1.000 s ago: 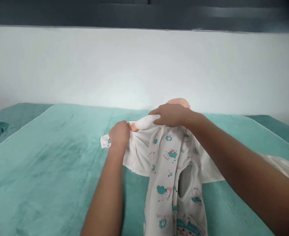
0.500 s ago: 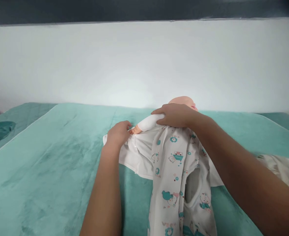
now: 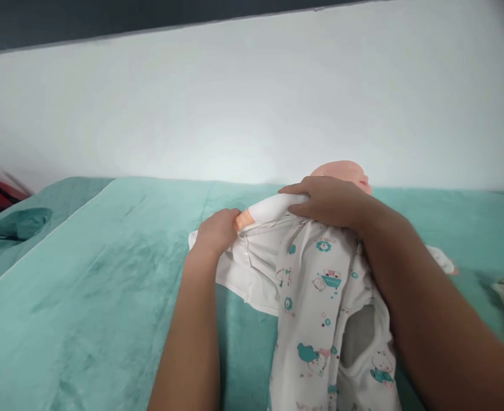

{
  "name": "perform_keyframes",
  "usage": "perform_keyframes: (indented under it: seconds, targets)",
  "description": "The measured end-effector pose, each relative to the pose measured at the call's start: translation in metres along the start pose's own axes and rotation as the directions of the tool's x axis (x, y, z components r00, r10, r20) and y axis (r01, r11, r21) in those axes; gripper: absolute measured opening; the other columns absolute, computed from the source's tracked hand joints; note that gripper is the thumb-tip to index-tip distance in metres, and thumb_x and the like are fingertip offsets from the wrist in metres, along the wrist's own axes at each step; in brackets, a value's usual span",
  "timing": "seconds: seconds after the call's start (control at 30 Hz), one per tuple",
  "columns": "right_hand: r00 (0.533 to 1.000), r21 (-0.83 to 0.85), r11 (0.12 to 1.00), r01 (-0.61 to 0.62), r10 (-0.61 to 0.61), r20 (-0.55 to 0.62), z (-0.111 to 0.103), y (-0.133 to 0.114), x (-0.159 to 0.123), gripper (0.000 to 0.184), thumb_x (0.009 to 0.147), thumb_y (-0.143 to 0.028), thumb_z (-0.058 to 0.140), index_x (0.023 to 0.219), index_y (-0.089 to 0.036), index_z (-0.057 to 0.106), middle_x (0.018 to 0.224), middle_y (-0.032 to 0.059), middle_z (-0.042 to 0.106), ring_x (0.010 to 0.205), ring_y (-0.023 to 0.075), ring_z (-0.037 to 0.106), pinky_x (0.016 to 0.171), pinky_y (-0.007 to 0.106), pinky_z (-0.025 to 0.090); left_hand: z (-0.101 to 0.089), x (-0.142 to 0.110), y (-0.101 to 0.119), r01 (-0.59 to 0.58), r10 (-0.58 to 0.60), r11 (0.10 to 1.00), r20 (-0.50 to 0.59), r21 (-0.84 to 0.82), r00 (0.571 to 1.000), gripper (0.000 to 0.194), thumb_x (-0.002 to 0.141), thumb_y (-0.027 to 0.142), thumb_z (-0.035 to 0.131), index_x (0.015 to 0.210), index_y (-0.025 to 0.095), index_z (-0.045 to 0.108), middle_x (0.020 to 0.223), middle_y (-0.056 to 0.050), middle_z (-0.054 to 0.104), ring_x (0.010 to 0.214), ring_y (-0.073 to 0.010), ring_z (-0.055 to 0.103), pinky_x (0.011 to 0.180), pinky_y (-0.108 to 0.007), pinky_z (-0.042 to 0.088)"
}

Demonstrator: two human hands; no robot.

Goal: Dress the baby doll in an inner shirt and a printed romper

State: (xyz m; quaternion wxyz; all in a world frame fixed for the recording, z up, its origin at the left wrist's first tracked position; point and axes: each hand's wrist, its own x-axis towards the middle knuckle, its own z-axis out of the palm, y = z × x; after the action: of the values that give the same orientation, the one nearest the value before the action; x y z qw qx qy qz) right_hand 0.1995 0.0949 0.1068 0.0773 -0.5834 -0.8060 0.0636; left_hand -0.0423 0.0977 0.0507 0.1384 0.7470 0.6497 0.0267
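Doll arm (image 3: 272, 209) — left hand (image 3: 218, 231) at wrist (image 3: 245, 220), right hand (image 3: 331, 200) farther up.

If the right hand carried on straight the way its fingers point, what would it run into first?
Probably the white sleeve that the right hand grips; beyond it come the doll's bare wrist and the left hand, though depth is hard to judge here.
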Motion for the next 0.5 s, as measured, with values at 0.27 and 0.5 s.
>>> perform_keyframes:
  seconds: [0.27, 0.5]
  targets:
    - [0.997, -0.027, 0.997, 0.075, -0.074, 0.037, 0.019, -0.015, 0.005, 0.024, 0.088, -0.030, 0.048, 0.097, -0.026, 0.070, 0.090, 0.0022, 0.071, 0.072, 0.0180, 0.060, 0.060, 0.030, 0.035, -0.004, -0.008, 0.027, -0.096, 0.092, 0.993, -0.058, -0.069, 0.994, 0.029, 0.087, 0.036, 0.059, 0.114, 0.026, 0.058, 0.113, -0.005, 0.068, 0.098, -0.0239, 0.063, 0.077, -0.031, 0.045]
    - [1.000, 0.089, 0.996, 0.023, -0.022, -0.012, 0.024, -0.014, 0.005, 0.034, 0.092, -0.035, 0.048, 0.119, -0.025, 0.066, 0.116, 0.0052, 0.071, 0.097, 0.0243, 0.063, 0.076, 0.034, 0.044, 0.013, 0.009, 0.009, -0.011, 0.008, 1.000, -0.162, -0.017, 0.987, 0.016, 0.087, 0.031, 0.055, 0.100, 0.026, 0.062, 0.105, -0.002, 0.070, 0.093, -0.0226, 0.063, 0.071, -0.032, 0.043]
